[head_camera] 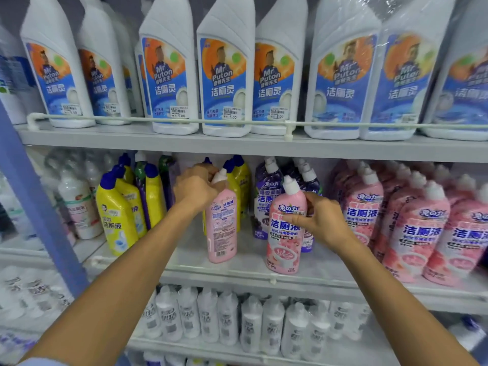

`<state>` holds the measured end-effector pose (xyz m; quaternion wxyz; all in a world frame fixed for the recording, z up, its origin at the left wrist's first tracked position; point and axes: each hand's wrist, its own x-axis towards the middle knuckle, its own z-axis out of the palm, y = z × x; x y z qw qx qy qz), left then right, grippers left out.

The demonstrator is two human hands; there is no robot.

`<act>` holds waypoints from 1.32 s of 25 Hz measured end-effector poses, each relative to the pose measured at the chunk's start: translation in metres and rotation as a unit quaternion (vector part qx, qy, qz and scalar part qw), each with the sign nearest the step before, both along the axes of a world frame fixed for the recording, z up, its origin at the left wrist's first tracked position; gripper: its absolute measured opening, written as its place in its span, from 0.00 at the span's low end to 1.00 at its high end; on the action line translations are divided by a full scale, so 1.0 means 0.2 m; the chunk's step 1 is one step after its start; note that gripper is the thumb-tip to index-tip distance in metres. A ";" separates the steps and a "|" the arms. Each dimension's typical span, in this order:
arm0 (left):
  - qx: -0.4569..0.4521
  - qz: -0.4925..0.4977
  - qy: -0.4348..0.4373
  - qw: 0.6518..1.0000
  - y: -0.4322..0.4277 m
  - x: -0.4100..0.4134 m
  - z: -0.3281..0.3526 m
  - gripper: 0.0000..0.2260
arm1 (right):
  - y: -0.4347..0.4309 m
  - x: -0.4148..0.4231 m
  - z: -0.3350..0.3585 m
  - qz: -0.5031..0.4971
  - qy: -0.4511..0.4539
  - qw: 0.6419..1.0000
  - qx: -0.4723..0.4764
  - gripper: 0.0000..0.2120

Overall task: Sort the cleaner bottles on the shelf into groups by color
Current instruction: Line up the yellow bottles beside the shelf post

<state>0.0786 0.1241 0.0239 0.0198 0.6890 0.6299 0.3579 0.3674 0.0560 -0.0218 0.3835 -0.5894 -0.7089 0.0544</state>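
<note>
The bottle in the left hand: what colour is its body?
The bottle is pink; head view.

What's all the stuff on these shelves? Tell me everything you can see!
big white bottles: eight in front, white with blue and orange labels, top shelf
pale bottles: a few, whitish, middle shelf far left
yellow bottles: several, yellow with blue caps, middle shelf left
purple bottles: a few, purple with white caps, middle shelf centre
left pink bottle: one, pink, white cap, middle shelf front
right pink bottle: one, pink, white cap, middle shelf front
pink group: many, pink, middle shelf right
small white bottles: many, white, bottom shelf
left grip: holds left pink bottle's neck
right grip: holds right pink bottle's side
</note>
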 end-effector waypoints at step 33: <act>-0.204 -0.343 -0.312 0.862 0.15 0.09 -0.17 0.13 | 0.01 0.01 -0.06 -0.003 0.055 0.998 0.007 0.27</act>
